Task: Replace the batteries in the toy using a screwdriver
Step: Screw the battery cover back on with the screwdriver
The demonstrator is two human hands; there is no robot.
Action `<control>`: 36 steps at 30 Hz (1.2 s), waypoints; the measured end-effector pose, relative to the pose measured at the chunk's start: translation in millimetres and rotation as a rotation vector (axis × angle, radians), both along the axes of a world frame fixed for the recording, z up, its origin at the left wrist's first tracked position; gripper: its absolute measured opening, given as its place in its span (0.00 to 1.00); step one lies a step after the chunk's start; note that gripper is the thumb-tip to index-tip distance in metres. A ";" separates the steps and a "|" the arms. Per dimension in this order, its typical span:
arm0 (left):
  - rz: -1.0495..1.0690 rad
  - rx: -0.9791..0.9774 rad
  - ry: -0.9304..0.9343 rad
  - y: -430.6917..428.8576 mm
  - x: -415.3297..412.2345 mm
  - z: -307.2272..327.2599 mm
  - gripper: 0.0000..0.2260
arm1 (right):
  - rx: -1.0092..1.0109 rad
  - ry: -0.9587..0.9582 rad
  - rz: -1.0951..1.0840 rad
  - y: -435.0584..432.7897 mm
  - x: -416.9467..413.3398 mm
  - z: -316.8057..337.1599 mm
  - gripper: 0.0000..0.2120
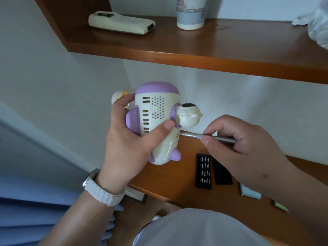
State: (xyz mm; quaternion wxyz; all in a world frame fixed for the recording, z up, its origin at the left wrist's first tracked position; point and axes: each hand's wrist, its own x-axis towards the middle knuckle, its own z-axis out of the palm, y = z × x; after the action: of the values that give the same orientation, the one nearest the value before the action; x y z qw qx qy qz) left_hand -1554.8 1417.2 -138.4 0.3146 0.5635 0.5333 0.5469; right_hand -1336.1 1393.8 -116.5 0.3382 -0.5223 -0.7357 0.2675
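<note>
The cream and purple toy [158, 110] was held in the air above the tabletop [177, 183], the left grip [129, 139] wrapped round its body, thumb across the vents. The tip of the screwdriver [193, 135] met the toy's side; the screw there was too small to make out. The right grip [239, 144] pinched the shaft, hiding its rear end. A black bit case [203, 170] lay below.

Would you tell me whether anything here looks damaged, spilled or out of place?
Nothing stands out: the left hand grips the toy, the right hand holds the screwdriver to it; the bit case lies flat.
</note>
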 end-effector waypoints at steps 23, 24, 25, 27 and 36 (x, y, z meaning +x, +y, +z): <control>-0.140 -0.064 -0.062 21.5 6.8 -14.2 0.31 | -0.019 -0.081 0.055 9.4 9.7 -13.7 0.02; -0.147 -0.065 -0.063 22.7 6.8 -14.8 0.30 | -0.025 -0.073 0.043 9.4 9.8 -14.1 0.03; -0.154 -0.068 -0.066 23.9 7.2 -15.2 0.29 | -0.033 -0.066 0.028 9.6 9.5 -14.4 0.04; -0.164 -0.074 -0.068 26.9 7.6 -15.8 0.29 | -0.045 -0.063 -0.002 10.0 8.3 -15.5 0.05; -0.201 -0.095 -0.012 42.5 0.5 -20.1 0.30 | -0.003 -0.051 -0.064 8.6 -7.9 -16.0 0.08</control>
State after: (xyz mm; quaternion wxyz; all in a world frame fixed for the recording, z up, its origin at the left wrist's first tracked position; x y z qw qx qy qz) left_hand -1554.3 1459.7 -158.5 0.3974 0.5955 0.4974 0.4899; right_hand -1344.0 1402.4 -132.5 0.3269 -0.5528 -0.7266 0.2441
